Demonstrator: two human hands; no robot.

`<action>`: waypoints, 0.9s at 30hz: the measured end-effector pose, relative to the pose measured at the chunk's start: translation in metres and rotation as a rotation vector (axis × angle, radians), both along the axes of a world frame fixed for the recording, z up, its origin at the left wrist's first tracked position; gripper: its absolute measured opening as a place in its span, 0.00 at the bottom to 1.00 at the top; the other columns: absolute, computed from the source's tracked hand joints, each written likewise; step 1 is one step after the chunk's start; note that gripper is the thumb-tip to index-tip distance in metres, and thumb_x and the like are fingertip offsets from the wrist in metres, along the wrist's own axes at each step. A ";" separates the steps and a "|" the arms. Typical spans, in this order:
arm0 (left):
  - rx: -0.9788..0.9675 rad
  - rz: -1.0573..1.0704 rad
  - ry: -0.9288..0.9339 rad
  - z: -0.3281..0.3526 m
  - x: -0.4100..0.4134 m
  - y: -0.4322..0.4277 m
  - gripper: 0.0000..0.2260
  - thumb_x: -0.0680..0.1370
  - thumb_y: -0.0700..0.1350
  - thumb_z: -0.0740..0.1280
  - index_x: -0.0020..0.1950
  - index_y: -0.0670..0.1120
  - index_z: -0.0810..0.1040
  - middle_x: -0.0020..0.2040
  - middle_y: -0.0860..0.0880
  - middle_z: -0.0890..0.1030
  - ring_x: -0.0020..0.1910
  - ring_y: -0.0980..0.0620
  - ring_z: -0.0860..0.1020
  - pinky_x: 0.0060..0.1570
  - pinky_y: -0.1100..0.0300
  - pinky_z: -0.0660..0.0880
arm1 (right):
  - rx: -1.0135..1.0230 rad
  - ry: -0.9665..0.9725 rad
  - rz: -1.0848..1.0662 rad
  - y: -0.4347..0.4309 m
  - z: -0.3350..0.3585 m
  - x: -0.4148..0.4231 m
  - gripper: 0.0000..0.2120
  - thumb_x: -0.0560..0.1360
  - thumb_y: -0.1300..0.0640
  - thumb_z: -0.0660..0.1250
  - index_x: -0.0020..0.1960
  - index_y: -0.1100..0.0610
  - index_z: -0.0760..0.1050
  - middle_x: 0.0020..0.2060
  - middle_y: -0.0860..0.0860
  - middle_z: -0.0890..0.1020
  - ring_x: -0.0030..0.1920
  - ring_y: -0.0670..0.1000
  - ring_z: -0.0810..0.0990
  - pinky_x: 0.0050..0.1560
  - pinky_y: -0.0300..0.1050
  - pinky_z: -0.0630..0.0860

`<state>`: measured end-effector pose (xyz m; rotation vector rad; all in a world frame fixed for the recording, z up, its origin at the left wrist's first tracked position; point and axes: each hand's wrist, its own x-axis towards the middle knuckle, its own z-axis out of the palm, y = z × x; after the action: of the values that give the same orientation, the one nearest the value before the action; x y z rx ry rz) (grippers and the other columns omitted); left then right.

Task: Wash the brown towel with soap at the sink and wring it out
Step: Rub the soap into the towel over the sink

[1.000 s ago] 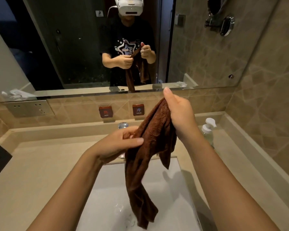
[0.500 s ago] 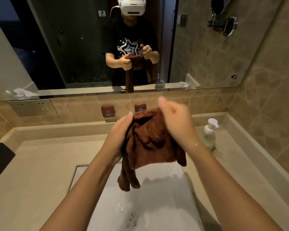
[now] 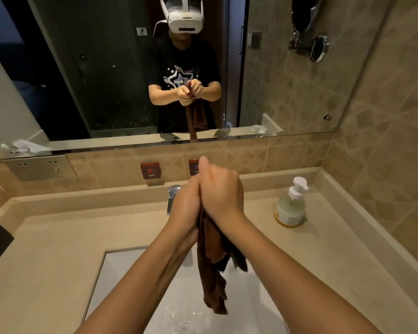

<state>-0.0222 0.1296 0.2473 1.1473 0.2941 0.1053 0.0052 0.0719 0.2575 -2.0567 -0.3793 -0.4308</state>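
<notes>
Spanning the room's corner, a beige bench [image 3: 58, 249] holds a white sink [image 3: 121, 273], with tan tiled walls [image 3: 384, 141] and a wide mirror [image 3: 106, 68] behind. A tap [image 3: 173, 196] stands at the sink's back edge. A soap bottle [image 3: 291, 206] sits on the bench to the right, and a socket plate [image 3: 38, 167] is set in the wall at left. The left hand [image 3: 185, 208] and right hand [image 3: 221, 194] press side by side above the sink, fingers curled tight round the top of the towel [image 3: 212, 280]. The rest of it hangs below the fists in a bunched strip over the wet basin.
</notes>
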 end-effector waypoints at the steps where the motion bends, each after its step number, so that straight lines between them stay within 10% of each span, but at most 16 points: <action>1: 0.010 -0.011 0.006 0.001 -0.001 -0.001 0.10 0.80 0.44 0.60 0.42 0.42 0.77 0.31 0.48 0.76 0.30 0.55 0.77 0.28 0.64 0.73 | 0.057 0.058 -0.015 -0.004 0.002 0.010 0.26 0.81 0.51 0.52 0.24 0.53 0.63 0.23 0.50 0.71 0.29 0.52 0.71 0.30 0.45 0.65; 7: 0.084 0.022 -0.026 0.004 0.004 0.010 0.16 0.81 0.41 0.56 0.34 0.44 0.69 0.27 0.47 0.70 0.30 0.52 0.70 0.29 0.64 0.70 | -0.177 -0.105 0.051 0.002 -0.007 -0.027 0.23 0.82 0.53 0.51 0.36 0.62 0.76 0.32 0.57 0.80 0.35 0.57 0.78 0.34 0.43 0.63; 13: 0.010 -0.036 0.046 -0.002 -0.007 0.001 0.13 0.79 0.47 0.63 0.37 0.44 0.78 0.29 0.48 0.77 0.26 0.54 0.77 0.27 0.64 0.75 | 0.073 0.126 -0.015 -0.009 0.003 0.014 0.25 0.81 0.49 0.52 0.26 0.53 0.62 0.24 0.49 0.68 0.30 0.51 0.69 0.34 0.46 0.65; 19: -0.025 -0.148 0.055 -0.009 -0.006 0.022 0.26 0.77 0.65 0.55 0.56 0.48 0.81 0.51 0.44 0.85 0.47 0.50 0.84 0.44 0.57 0.79 | -0.416 0.026 0.098 -0.004 -0.011 -0.035 0.08 0.79 0.54 0.57 0.56 0.56 0.67 0.50 0.50 0.70 0.49 0.49 0.70 0.47 0.43 0.69; 22: -0.039 -0.154 0.094 -0.016 -0.005 0.026 0.23 0.75 0.58 0.64 0.61 0.43 0.78 0.52 0.41 0.84 0.49 0.46 0.83 0.47 0.55 0.79 | -0.632 0.049 0.257 -0.004 -0.029 -0.057 0.18 0.75 0.62 0.61 0.64 0.61 0.64 0.61 0.57 0.67 0.61 0.56 0.67 0.62 0.48 0.67; 27: 0.055 -0.025 0.032 -0.022 0.001 0.039 0.18 0.81 0.53 0.58 0.52 0.41 0.80 0.43 0.42 0.85 0.40 0.48 0.85 0.36 0.58 0.80 | -0.036 0.032 0.265 -0.037 -0.006 -0.034 0.10 0.77 0.57 0.60 0.57 0.52 0.77 0.51 0.46 0.80 0.51 0.44 0.77 0.54 0.43 0.75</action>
<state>-0.0215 0.1688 0.2252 1.2078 0.3069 0.0731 -0.0292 0.0347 0.2516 -2.0105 -0.6341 -0.2315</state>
